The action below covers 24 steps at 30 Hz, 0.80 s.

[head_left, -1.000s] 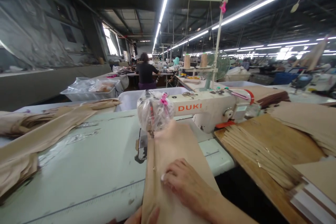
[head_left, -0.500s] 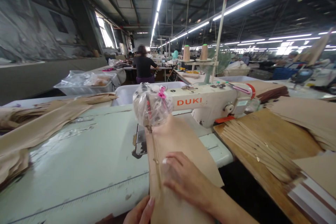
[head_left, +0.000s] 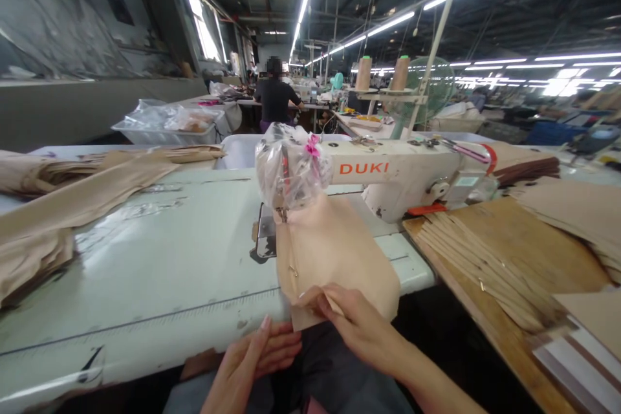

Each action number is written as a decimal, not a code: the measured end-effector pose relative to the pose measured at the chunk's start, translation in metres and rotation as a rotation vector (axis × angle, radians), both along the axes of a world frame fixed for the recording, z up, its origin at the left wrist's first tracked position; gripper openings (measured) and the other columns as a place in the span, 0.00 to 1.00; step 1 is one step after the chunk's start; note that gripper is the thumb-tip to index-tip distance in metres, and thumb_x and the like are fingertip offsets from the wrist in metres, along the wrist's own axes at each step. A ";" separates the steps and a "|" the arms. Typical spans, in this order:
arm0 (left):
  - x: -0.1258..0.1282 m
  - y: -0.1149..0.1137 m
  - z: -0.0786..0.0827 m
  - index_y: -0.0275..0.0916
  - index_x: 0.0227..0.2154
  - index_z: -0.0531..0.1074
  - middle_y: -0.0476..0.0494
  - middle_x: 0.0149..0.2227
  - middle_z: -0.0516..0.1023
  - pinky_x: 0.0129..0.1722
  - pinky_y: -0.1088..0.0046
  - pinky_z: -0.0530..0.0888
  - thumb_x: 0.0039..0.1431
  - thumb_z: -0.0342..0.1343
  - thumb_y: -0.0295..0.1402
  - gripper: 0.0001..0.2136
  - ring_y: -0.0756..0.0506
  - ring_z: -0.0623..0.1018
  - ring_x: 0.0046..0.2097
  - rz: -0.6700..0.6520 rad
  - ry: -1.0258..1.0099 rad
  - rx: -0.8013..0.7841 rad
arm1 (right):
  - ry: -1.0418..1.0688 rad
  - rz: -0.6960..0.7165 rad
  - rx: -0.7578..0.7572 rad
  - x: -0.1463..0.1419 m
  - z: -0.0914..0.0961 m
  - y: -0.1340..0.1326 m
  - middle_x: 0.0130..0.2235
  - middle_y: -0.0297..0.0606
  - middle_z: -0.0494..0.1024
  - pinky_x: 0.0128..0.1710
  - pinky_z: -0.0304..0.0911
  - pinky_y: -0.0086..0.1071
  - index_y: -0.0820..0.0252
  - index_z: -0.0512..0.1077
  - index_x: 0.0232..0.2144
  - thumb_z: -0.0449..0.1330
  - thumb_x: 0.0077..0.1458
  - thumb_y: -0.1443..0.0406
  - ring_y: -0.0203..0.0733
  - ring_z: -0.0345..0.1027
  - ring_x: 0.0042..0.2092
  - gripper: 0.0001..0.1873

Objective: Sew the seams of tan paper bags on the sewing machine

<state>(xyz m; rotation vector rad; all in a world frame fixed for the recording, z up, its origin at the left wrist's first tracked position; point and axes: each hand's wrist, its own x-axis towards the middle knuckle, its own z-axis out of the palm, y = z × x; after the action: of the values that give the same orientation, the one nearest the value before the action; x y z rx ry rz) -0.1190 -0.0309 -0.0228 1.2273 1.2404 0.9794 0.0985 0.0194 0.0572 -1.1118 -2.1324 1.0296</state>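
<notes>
A beige fabric piece (head_left: 339,252) lies on the sewing machine's bed, its far end under the needle area (head_left: 283,215). Along its left side runs a zipper with a small metal pull (head_left: 292,272). My right hand (head_left: 361,320) is closed on the near edge of the fabric, which is lifted and folded there. Just left of the near corner, by the table's front edge, my left hand (head_left: 257,352) has its fingers stretched out and holds nothing. Clear plastic wraps the head (head_left: 291,171) of the white sewing machine (head_left: 407,171).
Beige strips (head_left: 92,200) are piled on the left of the pale green table (head_left: 174,259). To the right, a wooden board (head_left: 490,226) carries stacked fabric pieces with zippers (head_left: 470,272). Thread cones (head_left: 363,73) stand behind the machine. Further back sits a person in black (head_left: 276,97).
The near end of the fabric has been drawn up and folded by my right hand. My left hand has come off the fabric's edge and opened. The view has shifted slightly.
</notes>
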 end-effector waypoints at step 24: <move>-0.008 -0.005 0.026 0.46 0.43 0.79 0.46 0.46 0.82 0.53 0.61 0.76 0.56 0.59 0.53 0.20 0.36 0.79 0.51 0.051 0.013 0.020 | -0.060 0.146 0.758 -0.017 -0.039 -0.006 0.39 0.42 0.79 0.46 0.66 0.38 0.63 0.70 0.46 0.49 0.68 0.69 0.44 0.70 0.43 0.11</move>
<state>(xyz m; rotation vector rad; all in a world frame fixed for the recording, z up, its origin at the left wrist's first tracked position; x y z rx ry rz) -0.1272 -0.0358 0.0037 1.2246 1.2807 1.0246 0.0811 0.0137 0.0180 -0.6212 -2.3562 0.1757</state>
